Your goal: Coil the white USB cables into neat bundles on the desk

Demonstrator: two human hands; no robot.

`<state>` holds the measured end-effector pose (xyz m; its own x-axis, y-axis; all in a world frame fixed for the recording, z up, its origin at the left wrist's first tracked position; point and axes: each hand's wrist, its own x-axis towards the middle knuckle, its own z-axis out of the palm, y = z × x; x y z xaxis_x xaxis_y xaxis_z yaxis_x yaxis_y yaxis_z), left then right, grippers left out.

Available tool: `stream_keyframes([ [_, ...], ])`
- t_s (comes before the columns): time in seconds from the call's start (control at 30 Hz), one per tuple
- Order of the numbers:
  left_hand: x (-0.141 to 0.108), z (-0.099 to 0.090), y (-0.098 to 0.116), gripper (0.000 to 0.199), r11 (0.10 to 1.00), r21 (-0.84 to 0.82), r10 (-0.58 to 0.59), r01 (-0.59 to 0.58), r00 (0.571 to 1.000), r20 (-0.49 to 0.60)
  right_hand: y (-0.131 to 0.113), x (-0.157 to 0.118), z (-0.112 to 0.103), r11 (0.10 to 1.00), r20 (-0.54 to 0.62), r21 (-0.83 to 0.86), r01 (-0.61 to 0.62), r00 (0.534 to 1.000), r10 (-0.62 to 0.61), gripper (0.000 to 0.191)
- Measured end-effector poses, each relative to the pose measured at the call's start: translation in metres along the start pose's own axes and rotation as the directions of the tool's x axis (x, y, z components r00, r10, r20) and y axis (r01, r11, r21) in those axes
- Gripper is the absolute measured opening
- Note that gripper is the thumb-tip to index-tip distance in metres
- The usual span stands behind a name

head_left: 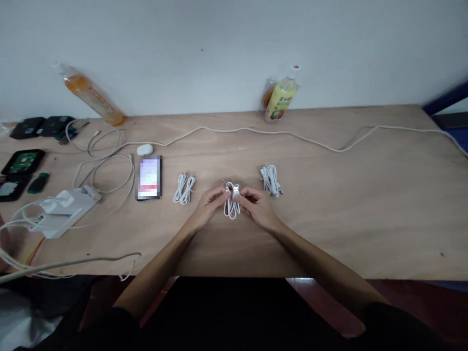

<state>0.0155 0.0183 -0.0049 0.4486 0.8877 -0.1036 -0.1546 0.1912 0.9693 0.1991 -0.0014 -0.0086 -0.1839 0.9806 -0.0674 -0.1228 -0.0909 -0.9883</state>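
Observation:
Both hands pinch a coiled white USB cable over the middle of the wooden table. My left hand grips its left side, thumb on top. On the other side my right hand is closed on it beside a USB plug that faces up. To the left of my left hand lie two coiled white cables side by side. A further bundle of white cables rests just beyond my right hand. The fingers under the held coil are partly hidden.
A phone, a white earbud case and a power strip with tangled cords lie left. An orange drink bottle and a yellow one stand by the wall. A long white cord crosses the table.

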Motion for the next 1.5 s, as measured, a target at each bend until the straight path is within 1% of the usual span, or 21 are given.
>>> stream_keyframes([
  [0.2, 0.0015, 0.0028, 0.0066, 0.055, 0.999, 0.032, 0.022, -0.023, 1.000, 0.020, -0.0012, -0.0005, 0.0005, 1.000, 0.007, 0.000, 0.007, 1.000, -0.007, 0.059],
  [0.47, 0.0024, 0.0051, 0.0104, 0.056, 0.997, 0.050, 0.054, -0.055, 0.998, 0.025, -0.0025, -0.0014, 0.0001, 1.000, 0.016, -0.001, 0.018, 1.000, -0.018, 0.056],
  [0.7, 0.0024, 0.0049, 0.0094, 0.055, 0.997, 0.056, 0.060, -0.061, 0.998, 0.024, -0.0060, -0.0015, 0.0017, 1.000, 0.007, -0.011, 0.010, 1.000, -0.010, 0.057],
  [0.97, 0.0023, 0.0048, 0.0102, 0.054, 0.995, 0.078, 0.054, -0.056, 0.998, 0.024, -0.0033, -0.0011, 0.0015, 1.000, 0.007, -0.022, 0.006, 1.000, -0.006, 0.058],
  [1.1, 0.0027, 0.0038, 0.0098, 0.054, 0.994, 0.097, 0.058, -0.059, 0.998, 0.015, -0.0028, -0.0010, 0.0011, 1.000, 0.011, -0.021, 0.011, 1.000, -0.010, 0.060],
  [1.27, 0.0018, 0.0030, 0.0095, 0.055, 0.991, 0.121, 0.064, -0.064, 0.998, 0.003, -0.0032, -0.0010, 0.0006, 1.000, 0.014, -0.027, 0.011, 1.000, -0.011, 0.057],
  [1.5, 0.0018, 0.0039, 0.0105, 0.055, 0.988, 0.134, 0.079, -0.077, 0.997, -0.016, -0.0017, -0.0001, 0.0004, 1.000, 0.017, -0.019, 0.013, 1.000, -0.012, 0.060],
])
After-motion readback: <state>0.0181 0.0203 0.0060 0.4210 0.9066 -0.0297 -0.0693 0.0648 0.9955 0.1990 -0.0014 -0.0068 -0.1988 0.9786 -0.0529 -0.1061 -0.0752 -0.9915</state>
